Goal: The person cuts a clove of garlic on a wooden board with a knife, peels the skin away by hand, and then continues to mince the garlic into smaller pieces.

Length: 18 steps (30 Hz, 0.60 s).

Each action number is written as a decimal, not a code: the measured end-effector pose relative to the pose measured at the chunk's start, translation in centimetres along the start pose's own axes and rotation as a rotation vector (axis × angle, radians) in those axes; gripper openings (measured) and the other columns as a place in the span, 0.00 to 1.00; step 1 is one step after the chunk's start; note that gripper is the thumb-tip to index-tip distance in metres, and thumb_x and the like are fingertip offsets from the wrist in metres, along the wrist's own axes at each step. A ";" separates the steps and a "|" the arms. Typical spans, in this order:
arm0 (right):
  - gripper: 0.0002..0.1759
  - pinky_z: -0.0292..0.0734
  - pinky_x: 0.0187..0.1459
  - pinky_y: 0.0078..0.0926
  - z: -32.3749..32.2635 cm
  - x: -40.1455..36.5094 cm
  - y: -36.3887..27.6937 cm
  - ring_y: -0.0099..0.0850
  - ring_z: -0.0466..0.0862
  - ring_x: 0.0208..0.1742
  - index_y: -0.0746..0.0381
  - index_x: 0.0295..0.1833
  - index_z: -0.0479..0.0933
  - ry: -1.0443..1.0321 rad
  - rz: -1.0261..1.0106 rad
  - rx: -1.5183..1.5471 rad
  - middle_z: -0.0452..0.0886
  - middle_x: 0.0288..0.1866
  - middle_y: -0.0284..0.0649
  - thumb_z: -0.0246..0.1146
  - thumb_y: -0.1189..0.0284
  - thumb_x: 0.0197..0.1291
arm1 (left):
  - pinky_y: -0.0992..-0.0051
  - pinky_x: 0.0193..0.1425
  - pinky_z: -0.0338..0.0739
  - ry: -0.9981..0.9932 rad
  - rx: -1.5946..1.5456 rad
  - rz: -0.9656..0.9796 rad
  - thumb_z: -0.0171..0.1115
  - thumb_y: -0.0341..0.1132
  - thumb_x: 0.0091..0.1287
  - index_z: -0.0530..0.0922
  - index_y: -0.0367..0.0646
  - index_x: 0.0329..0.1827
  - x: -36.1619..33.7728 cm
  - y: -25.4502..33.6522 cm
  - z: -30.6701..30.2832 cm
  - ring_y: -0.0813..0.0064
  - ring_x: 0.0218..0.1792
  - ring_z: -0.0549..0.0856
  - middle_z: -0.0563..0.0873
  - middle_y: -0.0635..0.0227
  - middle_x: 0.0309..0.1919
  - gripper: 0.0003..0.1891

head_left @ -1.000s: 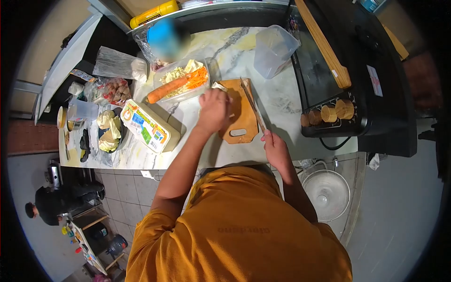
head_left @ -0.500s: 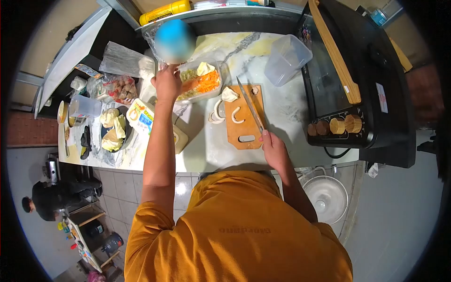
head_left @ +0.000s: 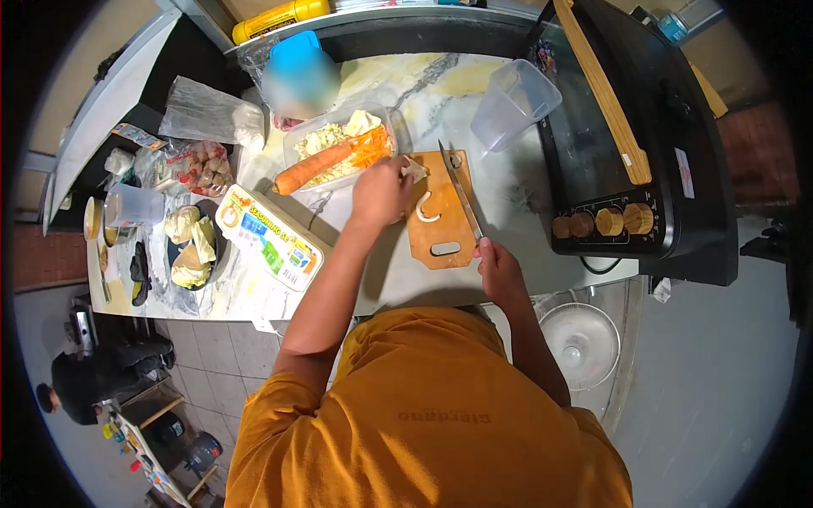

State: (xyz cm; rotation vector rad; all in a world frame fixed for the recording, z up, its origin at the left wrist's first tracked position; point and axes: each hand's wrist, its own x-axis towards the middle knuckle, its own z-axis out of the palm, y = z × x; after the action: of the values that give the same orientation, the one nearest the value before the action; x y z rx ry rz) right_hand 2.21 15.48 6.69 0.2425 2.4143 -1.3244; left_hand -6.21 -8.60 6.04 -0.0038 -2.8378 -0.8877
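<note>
My left hand [head_left: 384, 191] is at the left edge of the wooden cutting board [head_left: 440, 239], its fingers closed on a pale vegetable piece [head_left: 415, 170]. In my right hand [head_left: 501, 269] is the handle of a knife [head_left: 460, 190], whose blade lies slantwise over the board's right side. A curved white slice [head_left: 426, 207] rests on the board, and a small brownish piece [head_left: 458, 159] is near its far end. Beyond my left hand, a clear container [head_left: 405, 134] holds shredded vegetables, with a whole carrot [head_left: 314, 167] across its near left side.
A white labelled tub lid [head_left: 269, 239] lies left of the board. Farther left are a dark bowl of cabbage [head_left: 193, 245] and bagged food [head_left: 201, 168]. An empty clear container [head_left: 515, 106] stands by the black oven [head_left: 669, 161]. A person [head_left: 102, 372] is at far left.
My left hand has moved from the far side of the container toward me and right, to the board. The carrot now lies across the container. My right hand still holds the knife.
</note>
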 end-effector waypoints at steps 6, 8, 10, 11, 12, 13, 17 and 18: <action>0.28 0.74 0.42 0.33 0.3 -1.8 0.1 0.36 0.80 0.32 0.68 0.43 0.78 0.035 0.118 -0.015 0.79 0.27 0.47 0.47 0.52 0.73 | 0.58 0.40 0.81 -0.235 0.202 -0.179 0.63 0.39 0.62 0.81 0.40 0.42 -0.6 0.1 2.3 0.51 0.37 0.85 0.84 0.54 0.37 0.12; 0.28 0.74 0.42 0.33 0.8 -2.2 1.1 0.37 0.81 0.33 0.68 0.43 0.78 0.058 0.130 0.001 0.80 0.28 0.48 0.47 0.52 0.73 | 0.58 0.40 0.80 -0.193 0.163 -0.128 0.62 0.38 0.63 0.80 0.40 0.42 -1.0 0.0 2.3 0.51 0.36 0.85 0.83 0.54 0.38 0.11; 0.28 0.74 0.43 0.34 1.1 -2.4 1.6 0.38 0.82 0.35 0.68 0.43 0.78 0.078 0.137 0.018 0.81 0.29 0.49 0.48 0.53 0.73 | 0.58 0.40 0.80 -0.147 0.125 -0.081 0.62 0.38 0.64 0.80 0.40 0.42 -1.3 0.1 2.0 0.51 0.35 0.85 0.83 0.55 0.38 0.11; 0.28 0.75 0.43 0.35 1.2 -2.6 1.6 0.41 0.83 0.36 0.69 0.43 0.78 0.094 0.145 0.014 0.82 0.31 0.50 0.48 0.53 0.73 | 0.58 0.39 0.79 -0.087 0.047 -0.014 0.61 0.37 0.65 0.80 0.39 0.43 -1.4 0.2 1.9 0.52 0.34 0.84 0.82 0.54 0.39 0.10; 0.27 0.75 0.44 0.36 1.4 -2.8 1.7 0.44 0.84 0.38 0.69 0.43 0.78 0.110 0.155 0.009 0.82 0.33 0.52 0.48 0.54 0.73 | 0.58 0.38 0.78 -0.030 -0.031 0.052 0.61 0.35 0.67 0.79 0.38 0.43 -1.5 0.5 1.6 0.53 0.33 0.83 0.81 0.54 0.40 0.09; 0.27 0.75 0.44 0.36 1.6 -2.8 1.7 0.44 0.84 0.38 0.69 0.43 0.78 0.119 0.163 0.015 0.82 0.33 0.52 0.48 0.54 0.73 | 0.58 0.38 0.78 -0.039 -0.033 0.062 0.61 0.35 0.67 0.79 0.38 0.43 -1.5 0.8 1.4 0.53 0.33 0.83 0.81 0.54 0.40 0.09; 0.24 0.76 0.42 0.37 2.2 -2.4 1.2 0.47 0.84 0.39 0.69 0.43 0.78 0.205 0.095 -0.115 0.83 0.34 0.53 0.53 0.55 0.69 | 0.67 0.42 0.75 0.125 -0.362 0.110 0.59 0.32 0.69 0.77 0.36 0.42 -1.2 0.7 1.4 0.58 0.36 0.81 0.79 0.56 0.39 0.07; 0.23 0.76 0.40 0.35 2.3 -2.1 1.0 0.45 0.85 0.37 0.69 0.41 0.77 0.251 0.040 -0.212 0.82 0.32 0.51 0.57 0.56 0.67 | 0.68 0.45 0.75 0.210 -0.490 0.181 0.58 0.32 0.70 0.76 0.36 0.42 -1.0 0.2 1.6 0.57 0.38 0.80 0.79 0.56 0.38 0.07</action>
State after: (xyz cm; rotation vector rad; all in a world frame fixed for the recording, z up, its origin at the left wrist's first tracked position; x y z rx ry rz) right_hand 5.04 14.19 5.64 0.4176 2.7182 -1.0634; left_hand -5.47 -7.52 4.71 -0.2107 -2.3210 -1.4172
